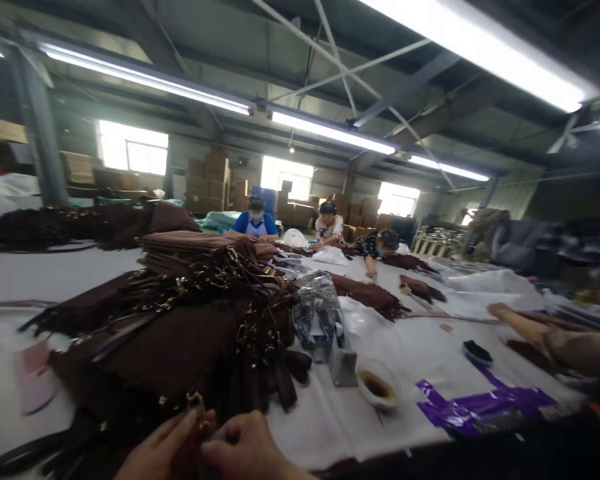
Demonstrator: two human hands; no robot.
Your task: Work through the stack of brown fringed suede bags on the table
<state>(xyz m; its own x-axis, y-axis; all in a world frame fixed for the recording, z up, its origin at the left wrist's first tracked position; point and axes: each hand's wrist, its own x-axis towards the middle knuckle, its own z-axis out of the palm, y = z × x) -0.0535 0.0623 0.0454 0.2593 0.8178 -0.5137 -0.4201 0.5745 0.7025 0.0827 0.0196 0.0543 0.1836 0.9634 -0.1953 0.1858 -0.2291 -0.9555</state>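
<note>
My left hand (163, 448) and my right hand (243, 448) meet at the bottom edge of the view. Both pinch a small gold metal clasp (196, 402) on a dark brown strap. The fingers of both hands are closed around it. Just beyond the hands a big heap of brown bags and straps (180, 333) with gold hardware covers the left half of the white table (330, 413).
A small white bowl of dark liquid (377, 387), a grey tape dispenser (343, 360), a black brush (477, 351) and purple tape (480, 407) lie right of the heap. Another person's forearm (545, 337) reaches in from the right. Three workers (327, 227) sit at the table's far end.
</note>
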